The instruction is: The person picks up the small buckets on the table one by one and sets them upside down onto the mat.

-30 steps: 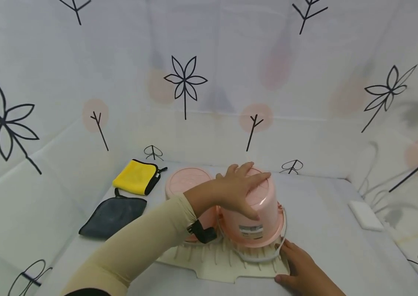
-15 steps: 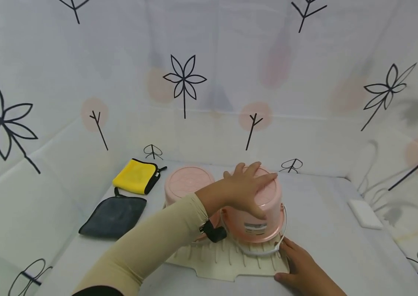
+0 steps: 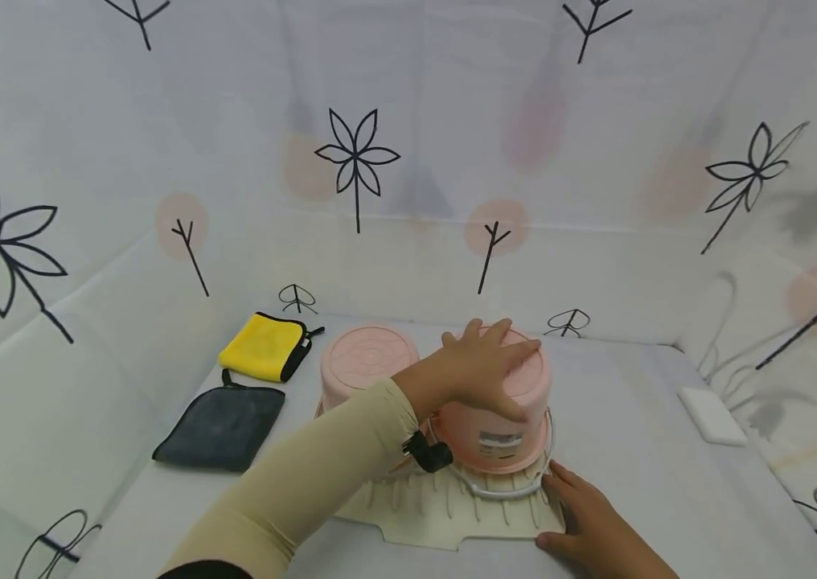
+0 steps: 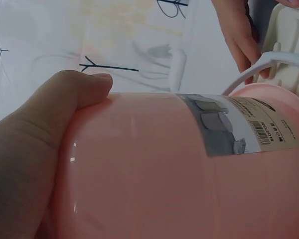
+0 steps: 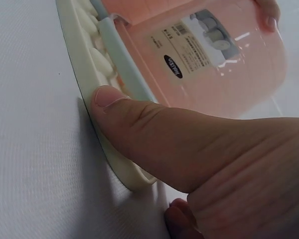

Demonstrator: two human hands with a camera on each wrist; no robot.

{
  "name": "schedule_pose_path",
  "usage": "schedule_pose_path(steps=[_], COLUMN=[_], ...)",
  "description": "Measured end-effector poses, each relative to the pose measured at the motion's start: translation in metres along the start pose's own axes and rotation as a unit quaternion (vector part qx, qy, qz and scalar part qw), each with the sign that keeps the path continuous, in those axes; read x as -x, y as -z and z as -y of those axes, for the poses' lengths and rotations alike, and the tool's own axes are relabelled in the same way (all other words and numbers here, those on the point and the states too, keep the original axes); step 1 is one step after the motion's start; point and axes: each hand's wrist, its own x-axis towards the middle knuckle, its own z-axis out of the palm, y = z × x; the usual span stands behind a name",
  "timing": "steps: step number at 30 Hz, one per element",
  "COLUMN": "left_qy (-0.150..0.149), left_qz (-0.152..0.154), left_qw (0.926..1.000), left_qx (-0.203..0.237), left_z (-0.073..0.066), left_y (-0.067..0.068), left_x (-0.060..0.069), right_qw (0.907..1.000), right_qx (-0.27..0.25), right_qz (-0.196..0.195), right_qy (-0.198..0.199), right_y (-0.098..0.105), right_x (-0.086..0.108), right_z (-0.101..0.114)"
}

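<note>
Two pink buckets stand upside down side by side on a cream ribbed draining tray. My left hand spans the upturned base of the right bucket, fingers spread over the top. In the left wrist view its thumb lies along the bucket's side, near a printed label. The left bucket is partly hidden behind my left forearm. My right hand grips the tray's front right corner; its thumb presses the rim. The right bucket's white handle lies at the front.
A yellow cloth-like pouch with black trim and a dark grey pouch lie at the left of the white table. A white block lies near the right edge. Patterned white sheeting encloses the back and sides.
My left hand has shifted the right bucket slightly right and back on the tray, and its handle has moved with it. My right hand stays at the tray's corner.
</note>
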Motion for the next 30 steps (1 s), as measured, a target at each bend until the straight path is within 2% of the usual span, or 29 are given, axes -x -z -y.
schedule_pose_path(steps=[7, 17, 21, 26, 30], left_qy=[0.004, 0.003, 0.003, -0.005, -0.004], left_qz=[-0.009, -0.031, -0.046, -0.083, -0.081], left_qw=[0.9997, 0.9981, 0.9975, 0.9947, 0.9929], left_qx=[-0.024, -0.053, -0.053, -0.06, -0.087], left_z=[-0.005, -0.012, -0.012, -0.013, -0.015], left_y=[-0.005, -0.017, -0.018, -0.021, -0.023], left_x=[-0.004, -0.01, -0.008, -0.001, 0.006], right_qw=[0.9981, 0.998, 0.9979, 0.9974, 0.9968], right_qx=[-0.042, -0.046, -0.045, -0.048, -0.05], right_qz=[-0.004, -0.003, -0.002, 0.003, 0.01], right_qy=[-0.045, -0.045, -0.047, -0.053, -0.062], right_y=[0.002, 0.003, 0.004, 0.004, 0.004], right_x=[-0.001, 0.0, -0.001, -0.002, -0.003], right_z=[0.003, -0.001, -0.001, 0.001, 0.002])
